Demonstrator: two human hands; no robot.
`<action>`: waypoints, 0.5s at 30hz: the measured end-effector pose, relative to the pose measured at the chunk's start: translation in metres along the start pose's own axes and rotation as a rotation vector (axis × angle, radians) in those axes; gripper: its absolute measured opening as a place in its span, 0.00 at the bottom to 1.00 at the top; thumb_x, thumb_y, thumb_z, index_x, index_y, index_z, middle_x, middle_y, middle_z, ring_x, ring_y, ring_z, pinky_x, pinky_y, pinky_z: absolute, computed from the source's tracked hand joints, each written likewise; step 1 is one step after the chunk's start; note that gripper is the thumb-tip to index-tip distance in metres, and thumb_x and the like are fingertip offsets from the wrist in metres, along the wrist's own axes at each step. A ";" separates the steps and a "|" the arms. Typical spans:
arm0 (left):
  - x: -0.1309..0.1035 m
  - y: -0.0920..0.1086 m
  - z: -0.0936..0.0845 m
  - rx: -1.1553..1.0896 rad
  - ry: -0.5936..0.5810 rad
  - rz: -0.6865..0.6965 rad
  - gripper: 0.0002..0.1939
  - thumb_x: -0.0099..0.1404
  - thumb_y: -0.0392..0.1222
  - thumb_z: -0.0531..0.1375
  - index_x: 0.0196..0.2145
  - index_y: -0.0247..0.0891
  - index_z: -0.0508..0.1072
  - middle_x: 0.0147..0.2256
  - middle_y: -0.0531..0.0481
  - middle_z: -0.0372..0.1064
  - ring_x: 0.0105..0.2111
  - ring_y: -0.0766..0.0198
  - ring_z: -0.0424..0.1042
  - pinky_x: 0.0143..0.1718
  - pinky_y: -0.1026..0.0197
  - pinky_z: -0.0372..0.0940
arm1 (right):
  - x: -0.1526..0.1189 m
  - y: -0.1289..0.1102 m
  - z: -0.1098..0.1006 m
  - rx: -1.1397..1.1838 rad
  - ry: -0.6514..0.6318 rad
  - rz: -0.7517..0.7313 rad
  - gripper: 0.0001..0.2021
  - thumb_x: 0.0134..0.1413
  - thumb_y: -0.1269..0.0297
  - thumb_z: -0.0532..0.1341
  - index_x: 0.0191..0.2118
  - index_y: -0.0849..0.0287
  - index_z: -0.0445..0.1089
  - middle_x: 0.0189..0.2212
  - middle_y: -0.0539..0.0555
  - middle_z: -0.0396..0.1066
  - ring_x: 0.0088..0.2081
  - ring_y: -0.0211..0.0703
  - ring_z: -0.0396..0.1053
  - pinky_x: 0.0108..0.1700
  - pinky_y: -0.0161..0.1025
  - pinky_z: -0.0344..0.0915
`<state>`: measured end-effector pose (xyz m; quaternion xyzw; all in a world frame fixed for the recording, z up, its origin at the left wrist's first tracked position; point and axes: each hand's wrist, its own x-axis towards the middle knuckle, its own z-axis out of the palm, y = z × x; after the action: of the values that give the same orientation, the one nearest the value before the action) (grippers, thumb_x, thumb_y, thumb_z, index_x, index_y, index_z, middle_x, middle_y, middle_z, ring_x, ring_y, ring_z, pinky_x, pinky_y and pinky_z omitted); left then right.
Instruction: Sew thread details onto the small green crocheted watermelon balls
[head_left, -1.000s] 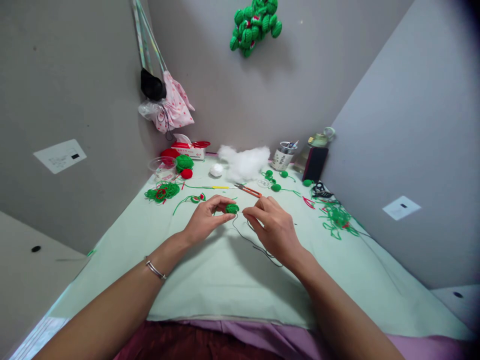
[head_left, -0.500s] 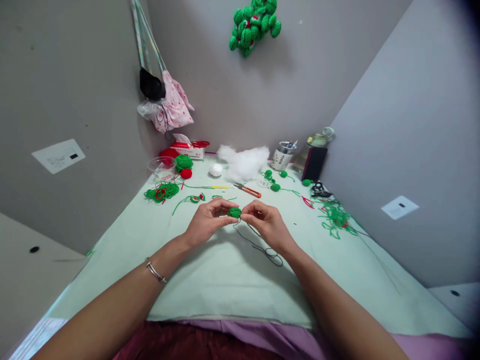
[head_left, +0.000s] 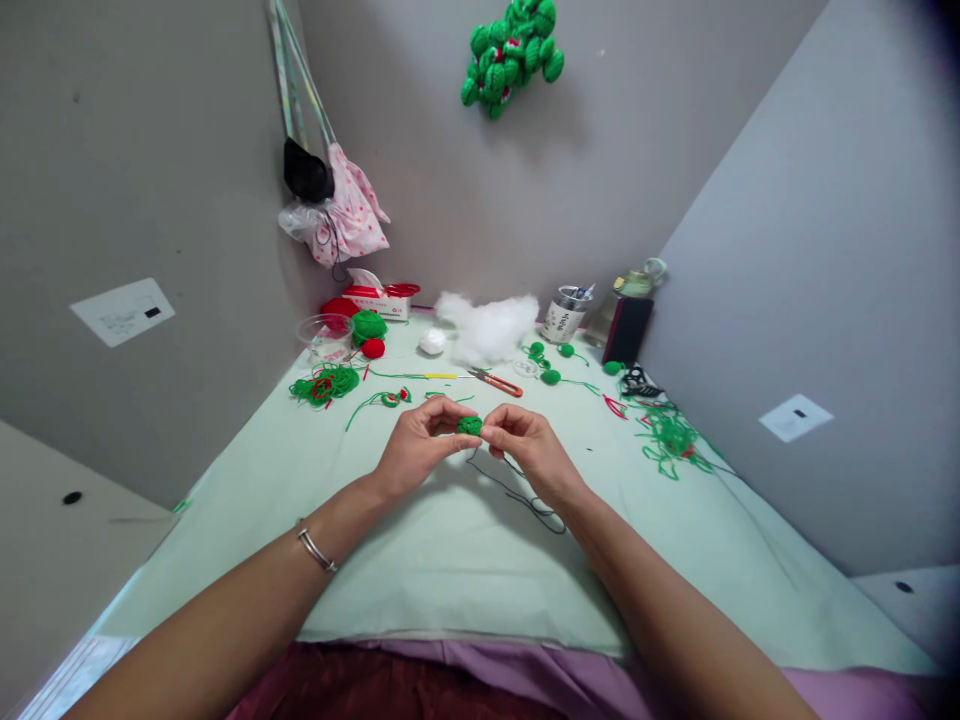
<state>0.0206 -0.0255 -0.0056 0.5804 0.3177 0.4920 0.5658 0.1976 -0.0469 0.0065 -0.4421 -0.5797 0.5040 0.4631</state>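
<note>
A small green crocheted ball [head_left: 469, 426] is pinched between the thumb and fingers of my left hand [head_left: 409, 440], above the middle of the table. At the ball's right edge, the thumb and fingertips of my right hand [head_left: 529, 445] are pressed together; what they grip is too small to make out. A dark thread [head_left: 517, 494] hangs below the two hands and loops onto the cloth. Beyond them lie orange-handled thread snips [head_left: 496, 382] and a yellow-handled crochet hook [head_left: 440, 376].
White stuffing [head_left: 491, 328] is heaped at the back beside a pen holder [head_left: 565, 315]. Green balls [head_left: 551, 377] lie to its front. Yarn scraps [head_left: 675, 437] are on the right, a tangle of green yarn [head_left: 326, 383] on the left. A phone [head_left: 628, 330] leans near the wall.
My left hand keeps the green ball in the same place, and the ball looks slightly turned. My right fingers have shifted slightly at its edge. The whole view has tilted a little.
</note>
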 end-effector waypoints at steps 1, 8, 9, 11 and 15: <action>0.000 -0.002 0.000 0.016 0.016 -0.001 0.15 0.49 0.39 0.71 0.34 0.35 0.74 0.33 0.50 0.73 0.35 0.64 0.72 0.39 0.60 0.67 | 0.000 -0.001 0.000 -0.073 0.030 -0.023 0.11 0.50 0.58 0.67 0.28 0.61 0.69 0.21 0.46 0.62 0.24 0.33 0.56 0.28 0.33 0.53; 0.002 -0.012 -0.004 0.233 0.018 0.169 0.10 0.55 0.37 0.67 0.35 0.37 0.74 0.36 0.51 0.65 0.39 0.63 0.69 0.46 0.58 0.64 | -0.010 0.003 0.008 -0.496 0.141 -0.215 0.06 0.59 0.66 0.58 0.41 0.58 0.69 0.34 0.52 0.72 0.32 0.39 0.67 0.37 0.36 0.64; 0.002 -0.012 -0.004 0.286 0.006 0.189 0.08 0.56 0.36 0.66 0.35 0.37 0.74 0.36 0.51 0.64 0.39 0.63 0.68 0.45 0.58 0.64 | -0.012 0.003 0.011 -0.537 0.143 -0.261 0.06 0.60 0.67 0.57 0.42 0.58 0.68 0.35 0.52 0.72 0.34 0.39 0.69 0.38 0.36 0.64; 0.001 -0.012 -0.004 0.377 -0.023 0.220 0.06 0.58 0.36 0.64 0.35 0.38 0.74 0.36 0.50 0.63 0.39 0.62 0.66 0.44 0.58 0.62 | -0.016 0.004 0.017 -0.653 0.146 -0.361 0.05 0.62 0.68 0.55 0.42 0.58 0.66 0.37 0.53 0.72 0.36 0.40 0.70 0.40 0.36 0.65; -0.001 -0.014 -0.004 0.447 -0.078 0.236 0.04 0.59 0.35 0.63 0.33 0.37 0.71 0.35 0.51 0.61 0.38 0.62 0.64 0.42 0.59 0.61 | -0.017 0.009 0.022 -1.041 0.121 -0.500 0.09 0.63 0.72 0.53 0.43 0.58 0.69 0.33 0.55 0.73 0.36 0.43 0.70 0.34 0.36 0.61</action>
<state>0.0193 -0.0227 -0.0196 0.7426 0.3266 0.4496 0.3738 0.1797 -0.0666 -0.0050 -0.4893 -0.8104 0.0018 0.3222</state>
